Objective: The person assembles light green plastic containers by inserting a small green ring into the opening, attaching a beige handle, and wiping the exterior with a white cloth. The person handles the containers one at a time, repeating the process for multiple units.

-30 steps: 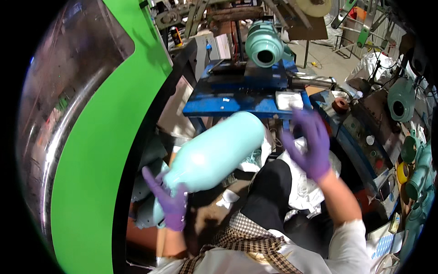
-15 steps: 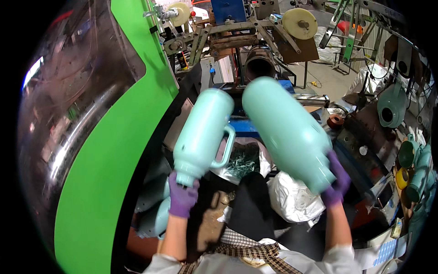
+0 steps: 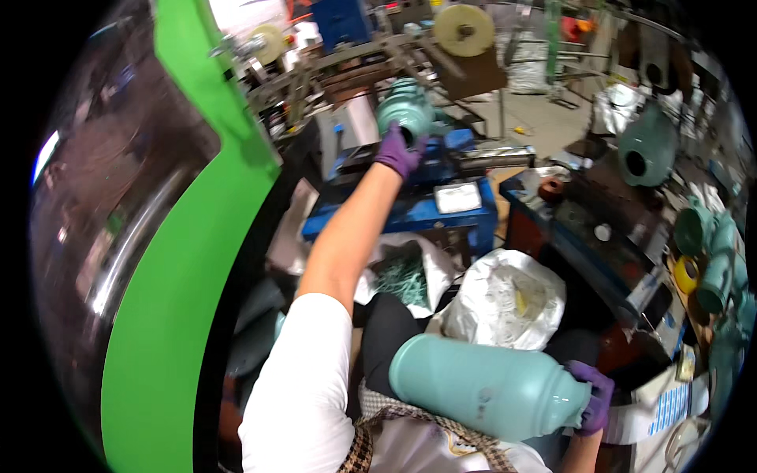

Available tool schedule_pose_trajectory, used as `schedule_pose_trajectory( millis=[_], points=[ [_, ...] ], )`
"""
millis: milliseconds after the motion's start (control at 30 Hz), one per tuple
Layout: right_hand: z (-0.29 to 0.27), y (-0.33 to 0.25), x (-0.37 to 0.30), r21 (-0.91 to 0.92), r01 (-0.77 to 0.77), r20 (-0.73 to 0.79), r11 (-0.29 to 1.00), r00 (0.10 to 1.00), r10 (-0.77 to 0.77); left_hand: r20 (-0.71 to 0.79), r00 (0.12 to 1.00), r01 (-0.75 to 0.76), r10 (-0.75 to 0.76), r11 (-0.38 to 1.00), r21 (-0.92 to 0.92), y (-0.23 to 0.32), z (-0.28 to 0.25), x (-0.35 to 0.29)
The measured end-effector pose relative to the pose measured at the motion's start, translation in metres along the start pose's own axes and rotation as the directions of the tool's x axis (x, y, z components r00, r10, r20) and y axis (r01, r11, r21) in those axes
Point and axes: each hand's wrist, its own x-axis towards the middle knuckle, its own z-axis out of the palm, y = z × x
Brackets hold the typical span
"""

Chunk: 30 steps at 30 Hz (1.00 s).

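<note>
My left hand [image 3: 400,154], in a purple glove, reaches far forward over the blue machine bed [image 3: 331,225]. Its fingers are closed at the open neck of a teal plastic thermos shell [image 3: 406,104], whose body points away from me. My right hand [image 3: 593,396], also gloved in purple, grips the neck of a second, larger-looking teal thermos shell [image 3: 473,382]. That one lies sideways across my lap, its base to the left and a small dark mark on its side.
A bright green panel [image 3: 169,315] borders the left side. Beyond my knees stand a white sack [image 3: 505,292] and a bag of teal plastic trimmings [image 3: 402,280]. More teal shells [image 3: 714,292] lie at the far right, near a yellow roll [image 3: 686,273].
My left hand has carried its shell forward and up to the machine. My right hand has lowered the other shell toward my lap and turned it sideways. The view has shifted too.
</note>
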Motion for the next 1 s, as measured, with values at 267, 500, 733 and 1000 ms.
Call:
schedule_pose_trajectory(
  millis=[267,500,733,1000],
  points=[
    [0.010,-0.010,0.056,0.306,-0.354,0.238,0.884,0.927,0.289,-0.054,0.828,0.486,-0.559,0.761,-0.430,0.023,0.021,-0.003],
    [0.042,-0.049,0.108,0.185,-0.297,0.177,0.937,0.948,0.265,0.944,0.245,-0.009,0.220,0.974,-0.225,0.215,0.065,-0.223],
    [0.041,-0.081,0.140,0.267,-0.173,0.332,0.948,0.940,0.079,0.990,0.121,-0.657,-0.077,0.741,0.137,0.323,-0.010,-0.257],
    [-0.095,-0.019,0.309,-0.768,-0.343,-0.519,0.541,0.828,-0.212,0.473,0.858,0.104,-0.201,0.969,0.222,0.223,-0.181,-0.212]
  ],
)
